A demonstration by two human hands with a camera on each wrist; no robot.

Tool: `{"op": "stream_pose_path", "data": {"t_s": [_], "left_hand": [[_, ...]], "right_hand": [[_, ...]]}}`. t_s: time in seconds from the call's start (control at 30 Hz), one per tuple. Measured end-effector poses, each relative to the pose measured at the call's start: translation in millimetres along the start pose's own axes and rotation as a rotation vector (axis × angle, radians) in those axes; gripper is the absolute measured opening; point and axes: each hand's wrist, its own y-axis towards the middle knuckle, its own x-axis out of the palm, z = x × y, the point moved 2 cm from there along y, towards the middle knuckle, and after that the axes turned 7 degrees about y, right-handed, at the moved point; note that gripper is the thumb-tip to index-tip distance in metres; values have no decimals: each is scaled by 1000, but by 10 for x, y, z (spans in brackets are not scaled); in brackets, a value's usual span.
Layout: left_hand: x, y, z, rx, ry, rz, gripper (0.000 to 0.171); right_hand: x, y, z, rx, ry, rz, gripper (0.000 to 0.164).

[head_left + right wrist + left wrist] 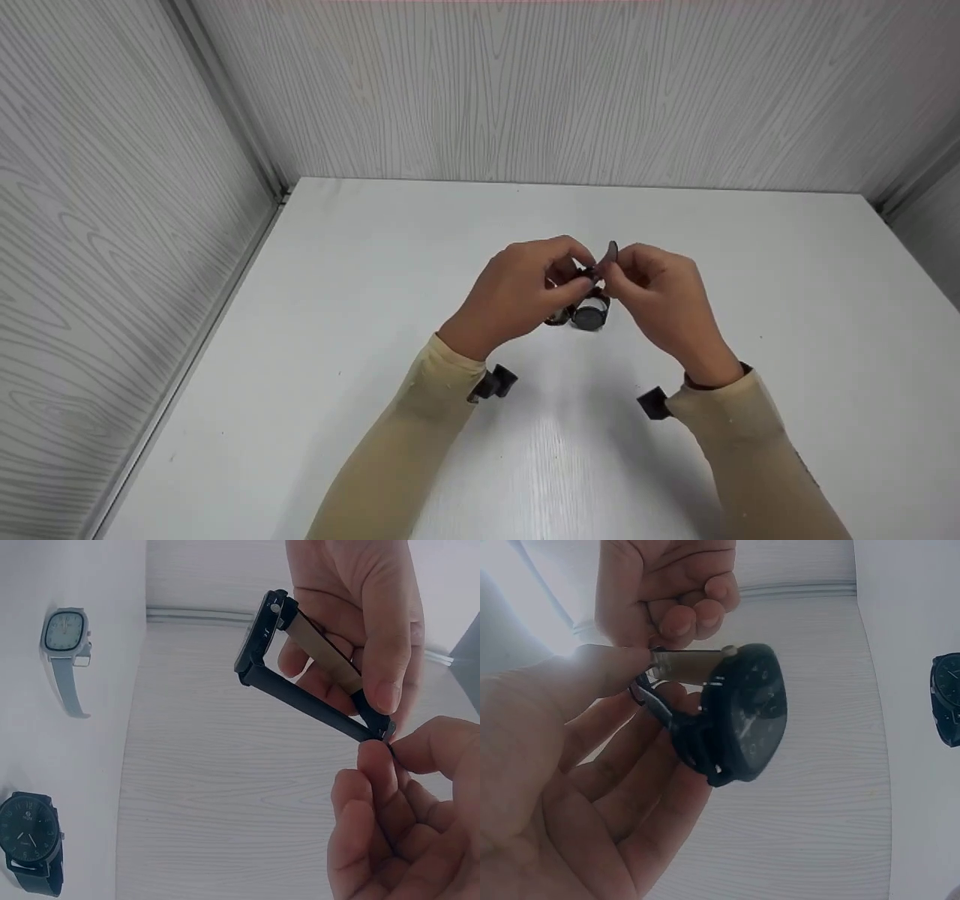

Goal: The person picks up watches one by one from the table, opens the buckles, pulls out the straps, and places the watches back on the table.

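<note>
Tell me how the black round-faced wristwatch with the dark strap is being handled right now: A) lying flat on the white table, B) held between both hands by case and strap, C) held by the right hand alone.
B: the left hand holds the black wristwatch while the right hand pinches its strap end.

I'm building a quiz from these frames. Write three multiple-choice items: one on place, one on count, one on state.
1. Where is the black watch being worked on?
A. On the table
B. Held between both hands
C. On a wrist

2. How many other watches does the right wrist view show?
A. None
B. Two
C. Four

3. How is the left hand?
A. Flat on the table
B. Hanging idle
C. Pinching the strap

Answers: 1 B, left hand and right hand both grip it above the table. 2 B, a pale watch and a dark watch. 3 C, fingers clamp the strap.
</note>
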Motion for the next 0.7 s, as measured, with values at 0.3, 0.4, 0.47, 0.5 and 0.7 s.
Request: {"op": "stream_pose_path", "data": {"t_s": [0.3, 0.4, 0.47, 0.5, 0.7], "left_hand": [[-18, 10, 28, -18, 25, -19, 12], [-27, 17, 44, -15, 16, -21, 14], [-28, 19, 52, -16, 6, -23, 13], [-28, 18, 56, -15, 10, -21, 12], [-24, 7, 67, -27, 79, 30, 8]], "right_hand": [[45, 4, -16, -232, -113, 39, 11], [54, 6, -14, -289, -132, 50, 11], [63, 8, -5, -307, -133, 54, 11], [68, 8, -2, -311, -133, 55, 10], [102, -1, 13, -341, -156, 56, 9]]}}
